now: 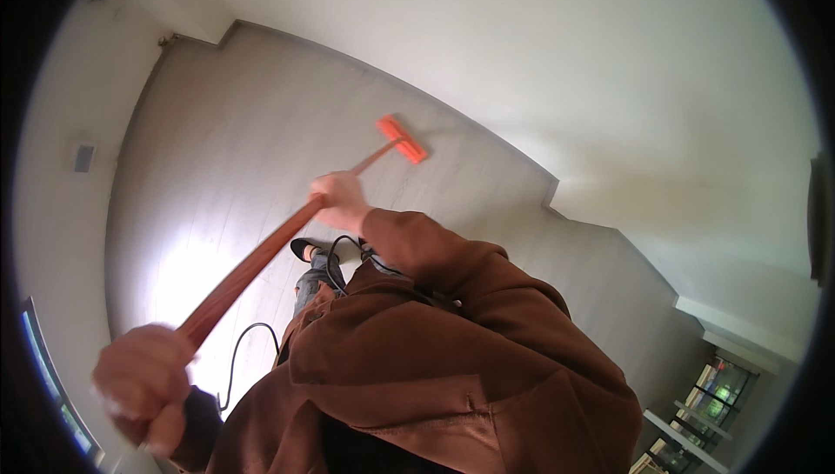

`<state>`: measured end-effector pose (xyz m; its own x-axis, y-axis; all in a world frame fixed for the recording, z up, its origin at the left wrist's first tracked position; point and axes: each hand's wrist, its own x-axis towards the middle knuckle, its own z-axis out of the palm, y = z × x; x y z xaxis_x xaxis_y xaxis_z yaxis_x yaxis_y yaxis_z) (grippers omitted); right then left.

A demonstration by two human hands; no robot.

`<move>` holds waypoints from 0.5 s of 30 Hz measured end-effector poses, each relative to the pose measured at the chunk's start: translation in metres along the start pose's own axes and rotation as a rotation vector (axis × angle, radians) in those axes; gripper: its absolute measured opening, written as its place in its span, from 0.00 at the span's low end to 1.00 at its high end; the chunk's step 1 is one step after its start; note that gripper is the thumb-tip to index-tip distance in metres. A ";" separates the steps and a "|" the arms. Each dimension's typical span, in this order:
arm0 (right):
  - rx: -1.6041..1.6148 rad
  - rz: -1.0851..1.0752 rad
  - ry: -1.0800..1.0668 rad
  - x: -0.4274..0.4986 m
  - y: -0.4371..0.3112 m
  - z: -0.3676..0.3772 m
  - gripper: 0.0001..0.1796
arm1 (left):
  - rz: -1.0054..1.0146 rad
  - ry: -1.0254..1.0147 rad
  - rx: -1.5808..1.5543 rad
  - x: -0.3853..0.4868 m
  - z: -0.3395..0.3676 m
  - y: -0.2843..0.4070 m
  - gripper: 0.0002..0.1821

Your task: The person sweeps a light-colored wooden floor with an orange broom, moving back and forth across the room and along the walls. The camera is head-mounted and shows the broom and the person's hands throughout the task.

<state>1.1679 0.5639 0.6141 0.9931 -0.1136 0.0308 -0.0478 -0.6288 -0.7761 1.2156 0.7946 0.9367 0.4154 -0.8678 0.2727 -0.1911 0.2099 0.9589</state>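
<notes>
A reddish wooden handle [251, 268] runs slantwise in front of my body, down to an orange floor-cleaning head [402, 139]. The head lies on the grey wood-look floor [261, 122], near the wall; whether it is a broom or a mop I cannot tell. My left hand [143, 386], blurred and close to the camera, grips the upper end of the handle. Lower down the shaft, the fingers of my right hand [340, 200] are wrapped around it. Brown sleeves cover my arms.
A white wall [522, 69] with a grey skirting board [456, 109] steps in and out along the far side. At left, another wall bears a small plate [84, 157]. Black cable [235, 350] loops beside my body. Windows [717, 392] show at lower right.
</notes>
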 end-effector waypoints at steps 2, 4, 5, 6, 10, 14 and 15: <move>0.104 -0.066 -0.102 0.041 -0.027 0.037 0.06 | 0.061 0.015 0.116 -0.008 -0.024 0.003 0.17; 0.170 -0.116 -0.175 0.064 -0.040 0.063 0.07 | 0.070 0.105 0.218 -0.021 -0.037 0.003 0.18; 0.190 -0.131 -0.216 0.073 -0.045 0.074 0.07 | 0.054 0.117 0.249 -0.027 -0.043 0.003 0.16; 0.258 -0.184 -0.232 0.084 -0.046 0.085 0.07 | 0.038 0.131 0.286 -0.035 -0.049 0.002 0.15; 0.115 -0.187 -0.414 0.080 -0.027 0.074 0.09 | 0.002 0.203 0.115 -0.043 -0.056 -0.011 0.12; -0.002 -0.100 -0.407 0.012 -0.003 -0.003 0.09 | 0.039 0.289 -0.051 -0.028 0.010 -0.020 0.12; -0.028 -0.019 -0.442 -0.013 -0.004 -0.023 0.09 | 0.040 0.347 -0.076 -0.028 0.038 -0.016 0.12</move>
<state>1.1527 0.5502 0.6309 0.9440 0.2347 -0.2319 -0.0256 -0.6488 -0.7606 1.1727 0.7988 0.9110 0.6884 -0.6566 0.3082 -0.1520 0.2849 0.9464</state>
